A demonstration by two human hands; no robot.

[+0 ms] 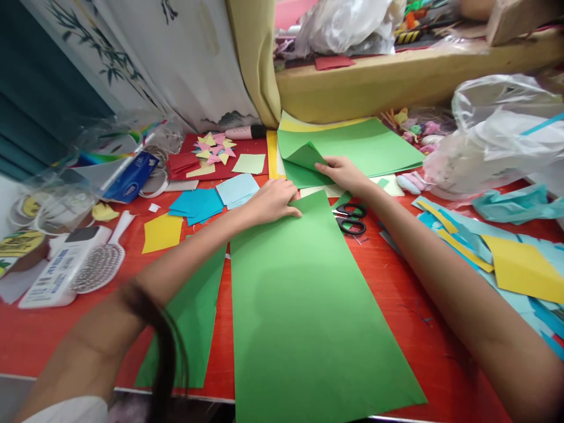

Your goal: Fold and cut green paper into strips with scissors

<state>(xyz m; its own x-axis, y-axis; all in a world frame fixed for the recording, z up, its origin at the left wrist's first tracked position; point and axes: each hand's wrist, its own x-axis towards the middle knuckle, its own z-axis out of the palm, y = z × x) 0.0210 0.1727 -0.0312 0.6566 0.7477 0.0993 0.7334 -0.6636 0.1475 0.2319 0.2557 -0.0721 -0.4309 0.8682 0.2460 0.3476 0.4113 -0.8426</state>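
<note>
A large green paper sheet lies lengthwise on the red table in front of me. My left hand rests on its far edge, fingers curled and pressing the paper down. My right hand reaches to a stack of green sheets at the back and pinches a lifted, folded-over corner of the top sheet. Black-handled scissors lie on the table just under my right wrist. A second green sheet lies partly under my left forearm.
Blue paper squares, a yellow square and small paper stars lie at the left back. A hairbrush and white box sit at far left. Yellow and light-blue scraps and plastic bags crowd the right.
</note>
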